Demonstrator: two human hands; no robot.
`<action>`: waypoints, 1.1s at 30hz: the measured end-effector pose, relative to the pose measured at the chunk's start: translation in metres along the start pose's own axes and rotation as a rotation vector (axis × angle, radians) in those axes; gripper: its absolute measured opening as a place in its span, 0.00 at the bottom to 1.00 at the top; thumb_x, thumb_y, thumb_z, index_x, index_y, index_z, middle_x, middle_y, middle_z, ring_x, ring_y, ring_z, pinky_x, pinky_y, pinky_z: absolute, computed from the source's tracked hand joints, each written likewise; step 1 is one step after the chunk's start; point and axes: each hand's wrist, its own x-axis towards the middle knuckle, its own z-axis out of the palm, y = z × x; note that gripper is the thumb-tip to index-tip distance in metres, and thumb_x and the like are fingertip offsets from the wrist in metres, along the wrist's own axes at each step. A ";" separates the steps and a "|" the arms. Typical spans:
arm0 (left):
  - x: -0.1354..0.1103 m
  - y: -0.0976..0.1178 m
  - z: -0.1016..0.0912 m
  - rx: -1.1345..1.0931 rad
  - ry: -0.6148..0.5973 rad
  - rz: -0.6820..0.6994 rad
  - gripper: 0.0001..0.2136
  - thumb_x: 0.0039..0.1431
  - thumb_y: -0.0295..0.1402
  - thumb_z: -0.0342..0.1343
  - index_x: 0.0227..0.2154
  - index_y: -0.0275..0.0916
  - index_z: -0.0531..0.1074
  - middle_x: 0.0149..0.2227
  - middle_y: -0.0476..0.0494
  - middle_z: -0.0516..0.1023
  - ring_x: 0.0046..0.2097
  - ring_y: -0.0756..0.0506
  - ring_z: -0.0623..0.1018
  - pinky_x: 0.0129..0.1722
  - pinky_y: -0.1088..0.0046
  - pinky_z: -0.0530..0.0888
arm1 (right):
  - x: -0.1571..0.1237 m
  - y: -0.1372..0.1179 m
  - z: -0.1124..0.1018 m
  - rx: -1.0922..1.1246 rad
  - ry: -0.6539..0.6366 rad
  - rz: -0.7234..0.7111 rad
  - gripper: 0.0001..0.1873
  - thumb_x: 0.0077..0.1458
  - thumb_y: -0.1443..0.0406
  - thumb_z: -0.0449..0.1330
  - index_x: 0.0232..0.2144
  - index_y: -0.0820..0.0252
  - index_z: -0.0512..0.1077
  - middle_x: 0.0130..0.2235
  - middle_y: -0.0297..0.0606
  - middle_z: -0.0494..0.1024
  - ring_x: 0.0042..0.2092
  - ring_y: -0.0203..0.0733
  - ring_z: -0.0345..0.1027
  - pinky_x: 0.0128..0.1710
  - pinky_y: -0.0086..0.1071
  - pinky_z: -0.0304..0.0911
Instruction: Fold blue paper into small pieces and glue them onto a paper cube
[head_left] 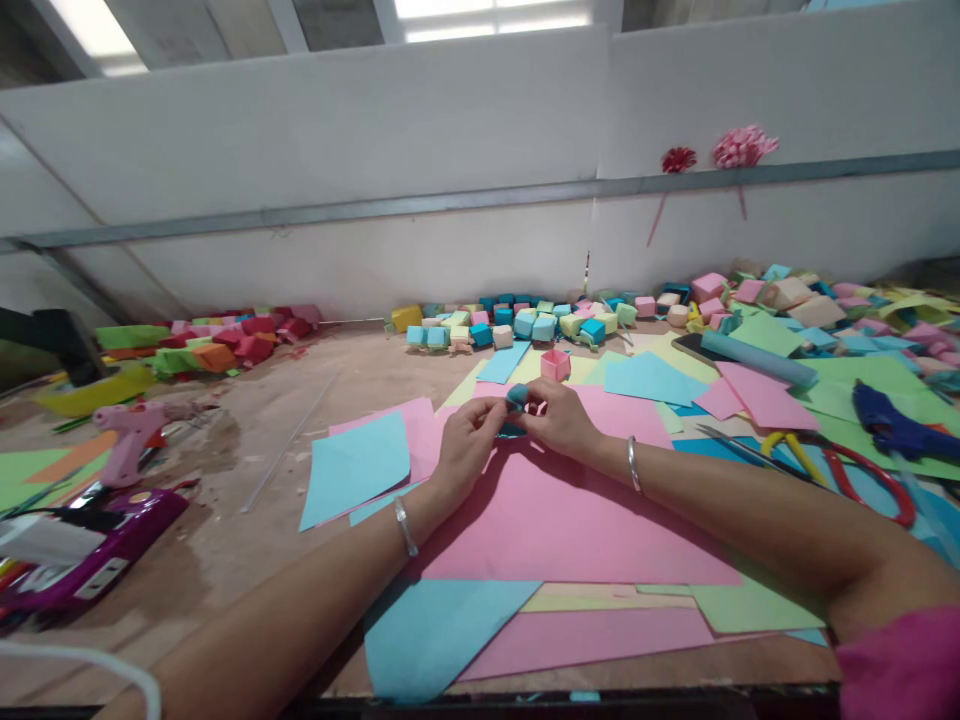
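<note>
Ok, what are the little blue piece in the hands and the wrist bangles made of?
The blue piece, pinched by the left hand and right hand, looks like thin matte paper: folded, no shine. The bangles look like polished silvery metal, judging by their glint.

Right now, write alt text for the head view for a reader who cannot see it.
The left hand and right hand pinch a small blue paper piece over a large pink sheet. Paper cubes line the far wall.

Bare wood left lies open; scissors crowd the right.
</note>
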 end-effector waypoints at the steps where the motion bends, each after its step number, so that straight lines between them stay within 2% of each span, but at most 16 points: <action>1: -0.001 0.000 0.000 -0.031 0.005 -0.013 0.08 0.52 0.36 0.59 0.32 0.37 0.76 0.35 0.43 0.78 0.35 0.47 0.77 0.32 0.72 0.75 | 0.000 -0.001 0.000 0.000 0.019 -0.010 0.04 0.48 0.66 0.63 0.26 0.59 0.70 0.28 0.31 0.69 0.30 0.35 0.62 0.30 0.30 0.59; 5: -0.001 -0.001 0.000 -0.173 0.025 -0.055 0.09 0.50 0.31 0.59 0.36 0.41 0.72 0.40 0.48 0.77 0.36 0.50 0.77 0.34 0.74 0.74 | -0.001 -0.004 -0.001 0.097 0.078 -0.007 0.02 0.50 0.66 0.61 0.27 0.58 0.71 0.29 0.32 0.71 0.30 0.35 0.63 0.30 0.31 0.59; 7: 0.001 -0.001 0.000 -0.228 -0.014 -0.099 0.12 0.47 0.29 0.62 0.37 0.39 0.73 0.41 0.46 0.77 0.37 0.49 0.77 0.35 0.74 0.74 | -0.001 -0.005 -0.002 0.140 0.079 0.000 0.03 0.49 0.65 0.61 0.28 0.58 0.72 0.31 0.33 0.73 0.31 0.36 0.64 0.30 0.31 0.60; 12: 0.006 0.000 -0.003 -0.349 -0.131 -0.245 0.12 0.46 0.33 0.66 0.34 0.37 0.74 0.31 0.47 0.77 0.30 0.50 0.75 0.31 0.74 0.72 | -0.001 -0.007 -0.004 0.169 0.066 -0.071 0.05 0.50 0.64 0.62 0.31 0.57 0.72 0.33 0.34 0.76 0.33 0.37 0.66 0.32 0.32 0.60; 16: 0.009 0.000 -0.005 -0.444 -0.189 -0.300 0.11 0.47 0.34 0.67 0.32 0.37 0.74 0.29 0.47 0.74 0.29 0.51 0.74 0.29 0.76 0.71 | -0.003 -0.008 -0.005 0.175 0.100 -0.109 0.03 0.52 0.65 0.61 0.32 0.57 0.73 0.34 0.35 0.78 0.35 0.39 0.68 0.35 0.33 0.61; 18: 0.009 0.001 -0.006 -0.483 -0.216 -0.314 0.11 0.47 0.34 0.67 0.32 0.38 0.73 0.29 0.48 0.73 0.28 0.51 0.73 0.28 0.76 0.71 | -0.004 -0.009 -0.006 0.189 0.116 -0.118 0.04 0.52 0.65 0.60 0.33 0.57 0.74 0.36 0.37 0.79 0.37 0.40 0.69 0.36 0.34 0.62; 21: 0.008 0.001 -0.007 -0.530 -0.248 -0.318 0.12 0.47 0.34 0.67 0.33 0.39 0.72 0.30 0.48 0.74 0.30 0.50 0.74 0.31 0.75 0.72 | -0.004 -0.009 -0.006 0.213 0.095 -0.156 0.04 0.53 0.66 0.60 0.34 0.57 0.74 0.37 0.37 0.79 0.38 0.40 0.70 0.38 0.35 0.63; 26: 0.008 -0.003 -0.008 -0.557 -0.268 -0.299 0.12 0.47 0.33 0.68 0.32 0.36 0.71 0.32 0.46 0.75 0.33 0.49 0.76 0.35 0.75 0.72 | -0.004 -0.006 -0.003 0.184 0.126 -0.198 0.05 0.48 0.67 0.63 0.32 0.56 0.73 0.34 0.35 0.77 0.35 0.39 0.68 0.35 0.33 0.63; 29: 0.008 -0.006 -0.007 -0.558 -0.269 -0.294 0.11 0.47 0.32 0.68 0.30 0.35 0.72 0.30 0.47 0.74 0.31 0.51 0.74 0.33 0.76 0.71 | -0.003 -0.004 -0.003 0.177 0.129 -0.236 0.05 0.47 0.68 0.63 0.31 0.56 0.74 0.34 0.36 0.76 0.35 0.39 0.67 0.34 0.33 0.63; 33: 0.007 -0.006 -0.007 -0.562 -0.270 -0.297 0.11 0.46 0.31 0.68 0.29 0.35 0.72 0.26 0.49 0.72 0.28 0.52 0.72 0.29 0.77 0.69 | -0.002 -0.003 -0.006 0.201 0.099 -0.283 0.02 0.49 0.69 0.64 0.28 0.57 0.75 0.34 0.37 0.76 0.37 0.41 0.70 0.39 0.36 0.66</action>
